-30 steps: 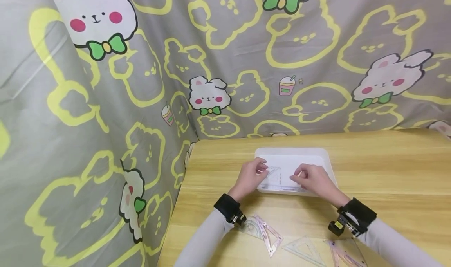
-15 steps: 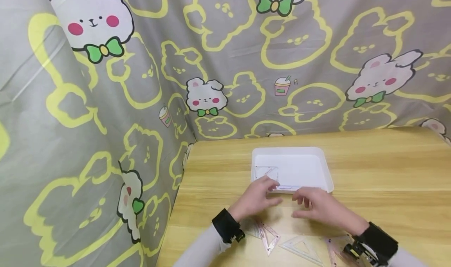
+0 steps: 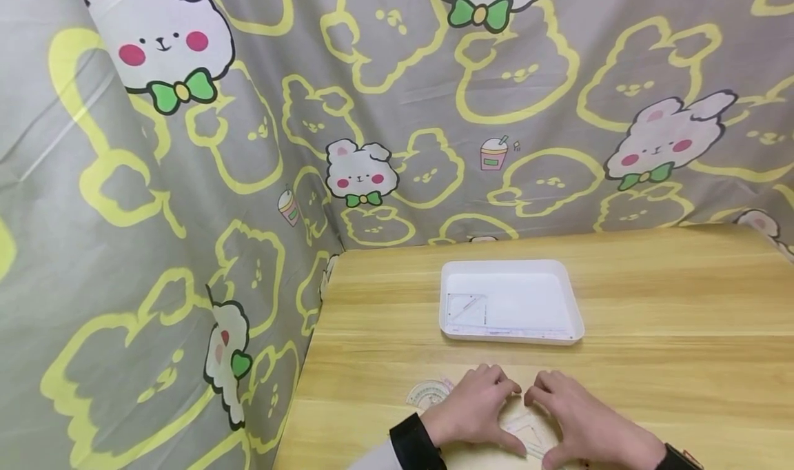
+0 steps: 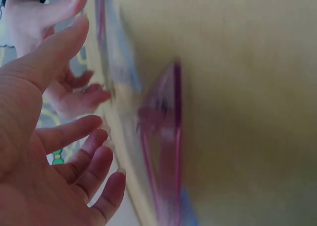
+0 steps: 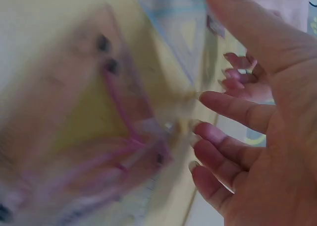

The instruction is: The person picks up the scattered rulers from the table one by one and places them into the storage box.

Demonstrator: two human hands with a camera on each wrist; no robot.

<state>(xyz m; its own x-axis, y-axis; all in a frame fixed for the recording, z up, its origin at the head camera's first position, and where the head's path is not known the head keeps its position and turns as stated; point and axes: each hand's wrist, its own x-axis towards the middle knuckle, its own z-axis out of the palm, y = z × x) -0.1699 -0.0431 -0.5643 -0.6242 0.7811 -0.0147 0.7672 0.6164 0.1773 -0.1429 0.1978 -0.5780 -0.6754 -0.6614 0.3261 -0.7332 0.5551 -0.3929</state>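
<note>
Both hands have withdrawn from the white tray to the near table edge. They now sit side by side over a clear set square, which lies flat on the wooden table, well in front of the tray. Left hand and right hand rest on it with relaxed, spread fingers. A protractor lies just left of the left hand. Inside the tray lie a small set square and a ruler.
</note>
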